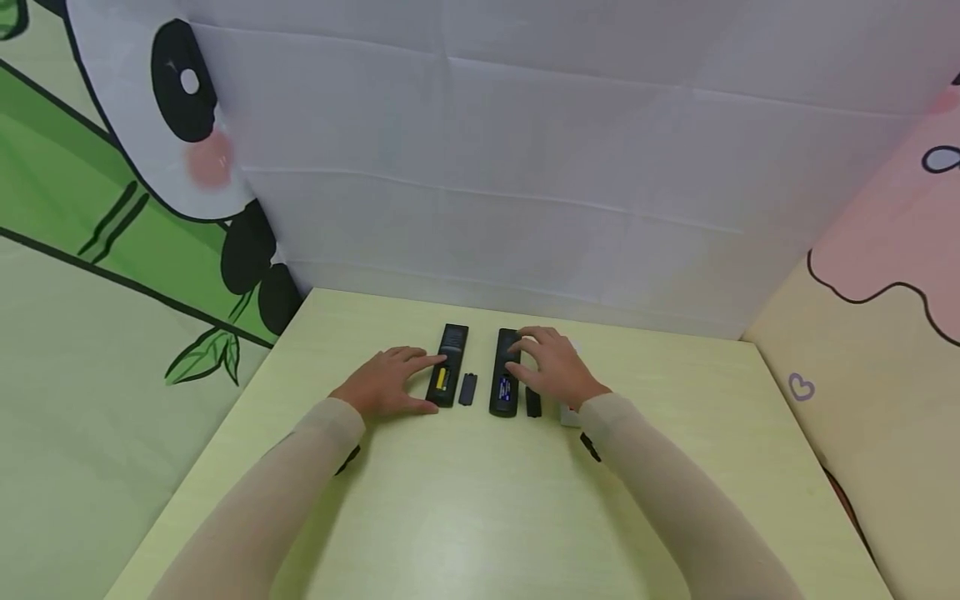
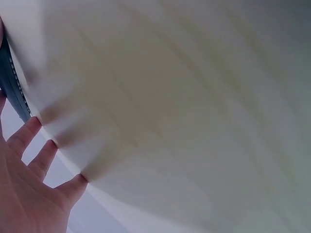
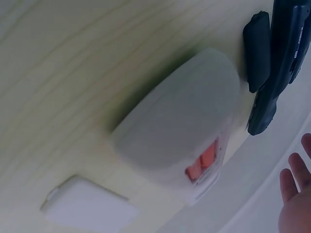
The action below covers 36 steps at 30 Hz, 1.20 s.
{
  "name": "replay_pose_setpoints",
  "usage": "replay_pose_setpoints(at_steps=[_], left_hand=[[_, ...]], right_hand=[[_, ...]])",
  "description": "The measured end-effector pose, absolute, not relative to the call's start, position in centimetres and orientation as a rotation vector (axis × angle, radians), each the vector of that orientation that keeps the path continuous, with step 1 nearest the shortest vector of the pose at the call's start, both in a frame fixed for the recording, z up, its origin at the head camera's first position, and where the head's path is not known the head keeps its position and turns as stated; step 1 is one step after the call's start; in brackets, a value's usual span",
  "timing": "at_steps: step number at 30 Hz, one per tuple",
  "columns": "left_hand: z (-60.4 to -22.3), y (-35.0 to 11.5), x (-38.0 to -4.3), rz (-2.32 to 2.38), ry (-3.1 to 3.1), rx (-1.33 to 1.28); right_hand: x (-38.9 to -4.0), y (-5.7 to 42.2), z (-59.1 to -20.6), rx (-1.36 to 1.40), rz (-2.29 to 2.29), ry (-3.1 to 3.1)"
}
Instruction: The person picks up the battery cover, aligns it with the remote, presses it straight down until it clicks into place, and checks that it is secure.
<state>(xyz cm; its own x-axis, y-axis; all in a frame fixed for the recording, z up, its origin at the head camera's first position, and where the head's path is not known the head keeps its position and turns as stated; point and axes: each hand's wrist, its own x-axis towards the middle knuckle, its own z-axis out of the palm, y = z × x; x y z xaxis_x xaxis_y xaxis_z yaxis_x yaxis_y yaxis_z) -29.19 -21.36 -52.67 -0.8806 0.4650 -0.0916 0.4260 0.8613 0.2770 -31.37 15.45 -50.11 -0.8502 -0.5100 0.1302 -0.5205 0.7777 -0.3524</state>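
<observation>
My left hand (image 1: pixel 386 383) lies beside a black remote control (image 1: pixel 452 340), index fingertip over its middle and thumb at its lower end. Its other fingers are spread on the table in the left wrist view. A yellow battery (image 1: pixel 442 379) shows in that remote's uncovered compartment. My right hand (image 1: pixel 553 367) hovers with loosely bent fingers over the edge of a second black remote control (image 1: pixel 504 354). Dark blue batteries (image 1: pixel 505 388) sit in its uncovered compartment. Next to the remotes lie two dark battery covers, one on the left (image 1: pixel 468 389) and one on the right (image 1: pixel 533 403).
Under my right wrist, a white rounded device (image 3: pixel 180 116) holds orange-red batteries (image 3: pixel 201 162). A small white cover (image 3: pixel 90 204) lies near it. The pale table (image 1: pixel 450 517) meets a white cloth backdrop (image 1: pixel 525 167) and printed side panels.
</observation>
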Motion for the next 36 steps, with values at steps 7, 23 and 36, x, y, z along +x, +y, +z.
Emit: replay_pose_setpoints(at_steps=[7,23,36], left_hand=[[-52.8,-21.5,-29.3,0.367,2.874,0.671],[-53.0,-21.6,-29.5,0.412,2.855,0.626],[-52.4,-21.4,-29.2,0.409,2.85,0.597]], right_hand=[[-31.3,13.8,-50.2,0.869,0.601,-2.952],[-31.6,10.9,-51.3,0.897,0.539,-2.968],[-31.9,9.3,-52.1,0.941,0.47,-2.947]])
